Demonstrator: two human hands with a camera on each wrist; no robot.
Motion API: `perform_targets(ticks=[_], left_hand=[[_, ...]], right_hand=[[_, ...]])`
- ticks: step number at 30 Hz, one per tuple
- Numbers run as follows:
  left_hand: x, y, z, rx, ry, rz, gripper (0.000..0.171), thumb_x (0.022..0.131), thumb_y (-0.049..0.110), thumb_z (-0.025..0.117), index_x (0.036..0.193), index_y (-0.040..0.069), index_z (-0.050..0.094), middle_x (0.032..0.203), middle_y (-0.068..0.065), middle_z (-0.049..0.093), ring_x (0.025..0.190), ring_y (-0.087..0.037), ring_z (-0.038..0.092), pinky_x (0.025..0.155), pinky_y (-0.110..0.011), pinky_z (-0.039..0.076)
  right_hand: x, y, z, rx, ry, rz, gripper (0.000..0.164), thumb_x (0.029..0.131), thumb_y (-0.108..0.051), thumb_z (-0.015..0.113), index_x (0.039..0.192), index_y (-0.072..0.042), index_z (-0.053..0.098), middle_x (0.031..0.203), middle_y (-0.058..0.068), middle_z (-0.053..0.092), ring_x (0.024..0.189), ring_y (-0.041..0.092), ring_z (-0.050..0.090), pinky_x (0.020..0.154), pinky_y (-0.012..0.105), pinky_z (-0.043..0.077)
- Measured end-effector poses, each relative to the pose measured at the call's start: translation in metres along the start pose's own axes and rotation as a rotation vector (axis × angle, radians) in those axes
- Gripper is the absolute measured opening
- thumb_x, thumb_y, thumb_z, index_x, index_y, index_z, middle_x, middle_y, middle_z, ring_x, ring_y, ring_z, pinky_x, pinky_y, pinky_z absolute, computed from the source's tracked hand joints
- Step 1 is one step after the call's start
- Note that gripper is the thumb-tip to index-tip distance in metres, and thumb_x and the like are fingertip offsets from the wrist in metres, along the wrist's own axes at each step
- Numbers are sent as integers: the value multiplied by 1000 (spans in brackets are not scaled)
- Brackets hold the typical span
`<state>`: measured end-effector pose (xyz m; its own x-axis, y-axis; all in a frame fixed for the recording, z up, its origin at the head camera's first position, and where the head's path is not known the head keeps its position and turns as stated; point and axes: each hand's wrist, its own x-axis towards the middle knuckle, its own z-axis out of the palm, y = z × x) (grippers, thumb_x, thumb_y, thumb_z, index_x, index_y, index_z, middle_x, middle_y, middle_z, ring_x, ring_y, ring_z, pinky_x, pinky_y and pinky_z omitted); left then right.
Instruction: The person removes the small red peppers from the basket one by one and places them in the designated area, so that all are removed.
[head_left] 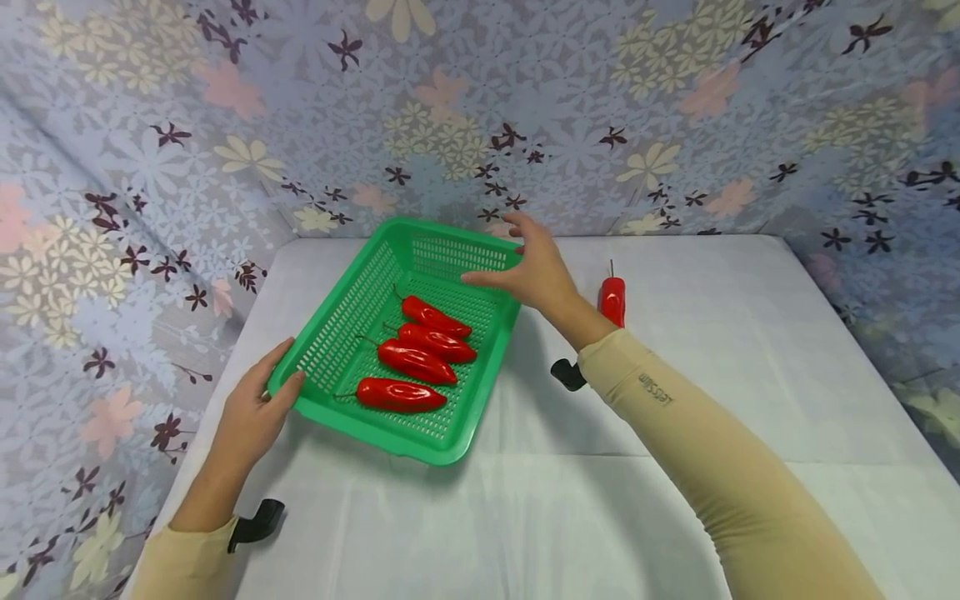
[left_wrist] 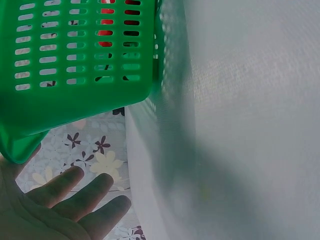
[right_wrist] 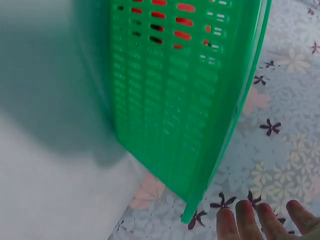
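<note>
A green plastic basket [head_left: 480,400] with slotted walls stands on the table, and several red chili peppers [head_left: 416,360] lie in it side by side. My left hand [head_left: 251,408] holds the basket's near left corner, thumb over the rim; in the left wrist view, several of its fingers [left_wrist: 82,197] stretch out beneath that rim. Over the far right corner is my right hand [head_left: 536,271], thumb and fingers spread wide apart with nothing between them. In the right wrist view its fingertips [right_wrist: 245,215] show apart from the basket rim.
One more red chili pepper [head_left: 612,300] lies on the white-covered table [head_left: 712,333] right of the basket, partly hidden by my right forearm. A black wrist mount [head_left: 567,374] juts from each sleeve. Flower-patterned cloth [head_left: 480,117] rises behind the table and along its sides.
</note>
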<state>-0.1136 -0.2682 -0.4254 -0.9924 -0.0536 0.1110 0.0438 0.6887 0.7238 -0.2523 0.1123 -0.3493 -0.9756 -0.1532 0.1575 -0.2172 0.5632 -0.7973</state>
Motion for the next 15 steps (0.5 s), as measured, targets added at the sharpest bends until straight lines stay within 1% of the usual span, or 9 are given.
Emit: perform_targets(ticks=[3,8,12,15], left_hand=[[1,0,-1,7,-1,-3,60,105,37,52,158,16,36,152,-21,42,131,-40,42,97,-68,40],[2,-1,-3,5,5,4,60,105,36,52,158,15,36,153,-21,41,132,-41,42,97,-67,40],[2,-1,-4,-20,-4,15,60,105,35,53,158,15,36,153,-22,40,132,-41,41,98,-66,41],[3,-2,-3,-38,-17,25,60,105,35,54,158,14,36,153,-22,40,132,-40,41,98,-65,41]], right_hand=[[2,-3,10,17,-15,-10,104,72,-47,90,155,-13,37,150,11,44,129,35,49,98,48,47],[6,-6,28,43,-60,-3,102,71,-46,91,153,-11,39,148,12,47,128,33,50,98,46,47],[9,-9,43,59,-120,38,102,70,-46,92,152,-13,40,146,11,51,130,29,50,98,45,47],[10,-11,53,43,-164,74,103,69,-47,92,153,-15,40,145,11,51,129,27,50,98,45,47]])
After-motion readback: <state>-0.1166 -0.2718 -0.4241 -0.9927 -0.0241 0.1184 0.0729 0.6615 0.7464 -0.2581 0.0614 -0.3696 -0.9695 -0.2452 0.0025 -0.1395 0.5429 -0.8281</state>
